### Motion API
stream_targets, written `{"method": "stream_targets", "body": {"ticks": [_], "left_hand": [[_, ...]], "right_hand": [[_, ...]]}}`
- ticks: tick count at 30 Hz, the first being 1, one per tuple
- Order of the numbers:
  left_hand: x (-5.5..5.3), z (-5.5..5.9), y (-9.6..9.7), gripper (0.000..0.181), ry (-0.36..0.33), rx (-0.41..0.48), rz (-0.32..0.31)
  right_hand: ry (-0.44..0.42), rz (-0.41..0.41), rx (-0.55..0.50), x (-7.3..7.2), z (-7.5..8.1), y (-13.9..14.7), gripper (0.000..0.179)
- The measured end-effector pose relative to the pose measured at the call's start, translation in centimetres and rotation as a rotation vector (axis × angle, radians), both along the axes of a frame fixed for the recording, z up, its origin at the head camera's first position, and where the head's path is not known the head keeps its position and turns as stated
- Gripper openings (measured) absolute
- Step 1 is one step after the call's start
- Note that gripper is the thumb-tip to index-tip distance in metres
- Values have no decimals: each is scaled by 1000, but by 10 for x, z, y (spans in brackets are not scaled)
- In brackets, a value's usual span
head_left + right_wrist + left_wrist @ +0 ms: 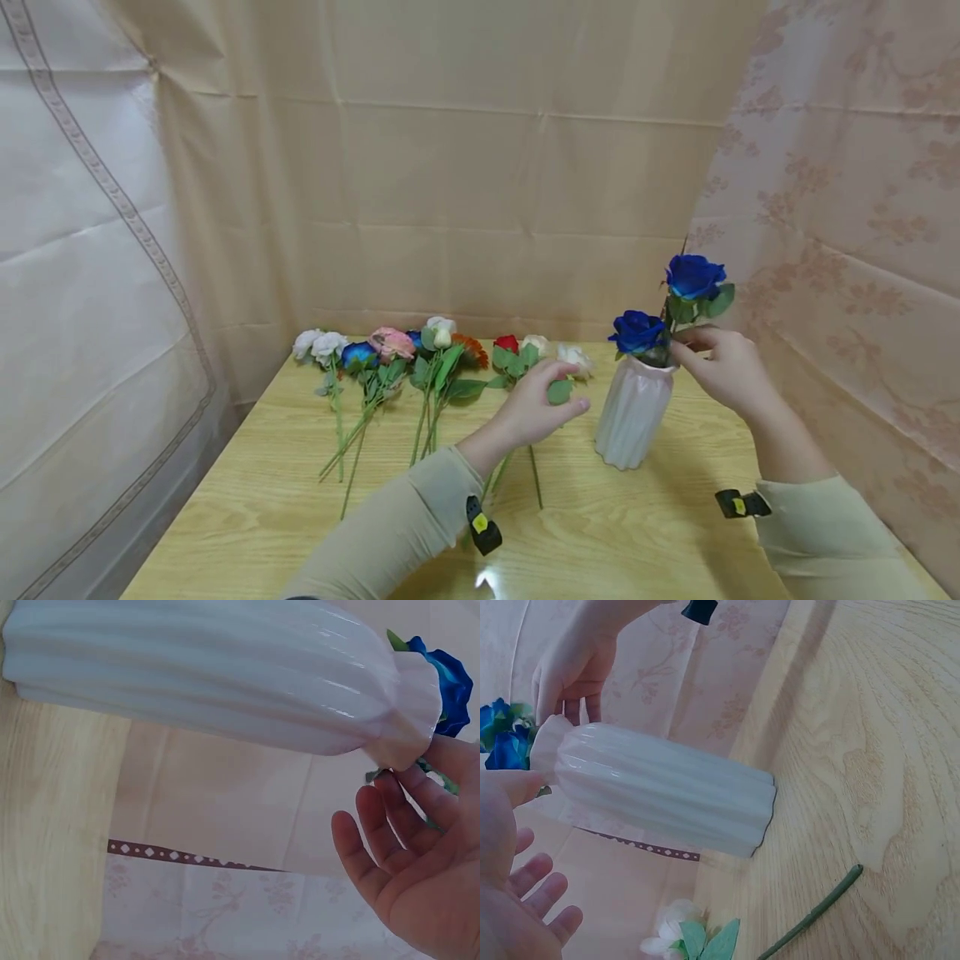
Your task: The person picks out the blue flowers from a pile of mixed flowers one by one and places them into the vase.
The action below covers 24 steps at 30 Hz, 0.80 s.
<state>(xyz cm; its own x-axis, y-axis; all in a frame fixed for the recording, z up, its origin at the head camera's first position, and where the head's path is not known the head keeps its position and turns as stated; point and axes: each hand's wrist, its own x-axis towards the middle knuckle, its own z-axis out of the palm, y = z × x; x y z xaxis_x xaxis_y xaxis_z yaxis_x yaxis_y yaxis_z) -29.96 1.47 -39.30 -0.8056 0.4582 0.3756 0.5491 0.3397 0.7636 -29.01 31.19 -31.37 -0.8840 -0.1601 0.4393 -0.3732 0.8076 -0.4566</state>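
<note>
A white fluted vase (633, 417) stands upright on the wooden table, with one blue rose (637, 332) low at its mouth. A second blue rose (696, 277) rises higher on the right. At the rim my right hand (723, 372) pinches this taller rose's stem between thumb and fingers; the vase hides the stem's lower end. My left hand (536, 408) hovers left of the vase, holding nothing, its fingers spread and relaxed. In the left wrist view the left hand (514, 877) appears beside the vase (660, 787), near its neck.
Left of the vase lie several loose flowers: white blooms (328, 346), a pink flower (392, 342), an orange flower (471, 352) and a red rose (506, 342). Their green stems point toward the front. A beige curtain (450, 167) hangs behind the table (600, 533).
</note>
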Motion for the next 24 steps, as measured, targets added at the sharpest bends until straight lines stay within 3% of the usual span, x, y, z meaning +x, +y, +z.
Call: {"method": "stream_targets", "body": {"ticks": [7, 24], "left_hand": [[0, -3, -1, 48, -1, -8, -2], [1, -4, 1, 47, -17, -18, -1]], "right_hand": [[-19, -16, -24, 6, -8, 6, 42], [-2, -50, -78, 3, -11, 16, 46]]}}
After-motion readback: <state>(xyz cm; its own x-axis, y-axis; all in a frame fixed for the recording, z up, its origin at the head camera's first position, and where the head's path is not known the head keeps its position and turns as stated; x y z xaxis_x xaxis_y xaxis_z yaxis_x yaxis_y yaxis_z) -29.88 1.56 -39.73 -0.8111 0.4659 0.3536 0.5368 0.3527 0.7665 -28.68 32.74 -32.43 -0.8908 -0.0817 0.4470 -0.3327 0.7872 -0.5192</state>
